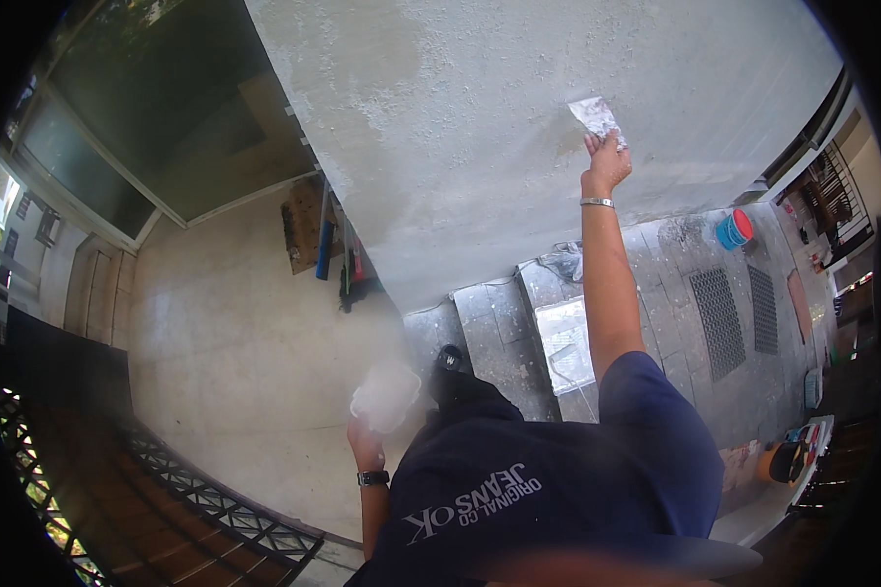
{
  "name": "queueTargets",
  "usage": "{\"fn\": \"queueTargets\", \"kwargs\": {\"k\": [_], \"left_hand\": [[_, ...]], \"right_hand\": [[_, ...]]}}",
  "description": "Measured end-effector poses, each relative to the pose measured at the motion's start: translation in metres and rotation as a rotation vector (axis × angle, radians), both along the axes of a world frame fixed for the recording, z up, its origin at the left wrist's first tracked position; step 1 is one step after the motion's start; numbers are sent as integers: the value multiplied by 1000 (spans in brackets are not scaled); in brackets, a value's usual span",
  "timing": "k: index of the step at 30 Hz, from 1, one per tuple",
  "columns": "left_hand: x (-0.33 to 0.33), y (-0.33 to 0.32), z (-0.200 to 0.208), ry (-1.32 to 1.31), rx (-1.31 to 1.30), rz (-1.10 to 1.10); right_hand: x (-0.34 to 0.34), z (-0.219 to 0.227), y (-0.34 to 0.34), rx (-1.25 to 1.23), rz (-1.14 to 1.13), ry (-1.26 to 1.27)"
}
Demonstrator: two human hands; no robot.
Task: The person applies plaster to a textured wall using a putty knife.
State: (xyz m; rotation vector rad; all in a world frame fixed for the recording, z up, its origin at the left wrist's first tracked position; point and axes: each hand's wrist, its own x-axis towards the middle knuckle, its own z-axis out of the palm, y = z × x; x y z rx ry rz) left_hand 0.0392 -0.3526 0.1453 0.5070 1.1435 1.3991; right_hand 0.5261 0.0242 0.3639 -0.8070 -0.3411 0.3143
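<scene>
My right hand (pixel 607 166) is raised on an outstretched arm, its fingers closed on a wide putty knife (pixel 594 117). The knife's blade, smeared white, lies against the grey-white wall (pixel 480 127). Rough specks and darker damp-looking patches mark that wall. Low on the left, my left hand (pixel 366 440) grips a pale, rounded-square thing (pixel 387 397) smeared with white. Blur hides whether it is a tub or a board. This thing is held well apart from the wall, above the light floor.
Steps (pixel 489 323) run along the wall's foot, with a white-smeared tray (pixel 566 342) on them. A blue and red bucket (pixel 734 229) stands farther right, near dark mats (pixel 718 323). Left are a pale floor (pixel 235 342), a blue pole (pixel 324 240) and a metal railing (pixel 215 494).
</scene>
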Motion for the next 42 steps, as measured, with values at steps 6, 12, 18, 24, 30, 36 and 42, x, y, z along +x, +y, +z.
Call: {"fn": "queueTargets", "kwargs": {"k": [6, 12, 18, 24, 30, 36, 42], "left_hand": [[-2, 8, -19, 6, 17, -46], [-7, -2, -35, 137, 88, -108], [16, 3, 12, -95, -21, 20], [1, -6, -31, 91, 10, -82], [11, -3, -11, 85, 37, -24], [9, -9, 1, -83, -43, 42], [8, -14, 3, -43, -18, 11]], "right_hand": [[55, -69, 28, -664, -598, -410], [-65, -110, -26, -666, -211, -917], [-8, -133, -6, -612, -561, -685], [-54, -101, 12, -654, -392, -750], [-58, -118, -38, -623, -205, -708], [16, -98, 7, -594, -431, -653], [-41, -145, -37, -599, -103, -770]]}}
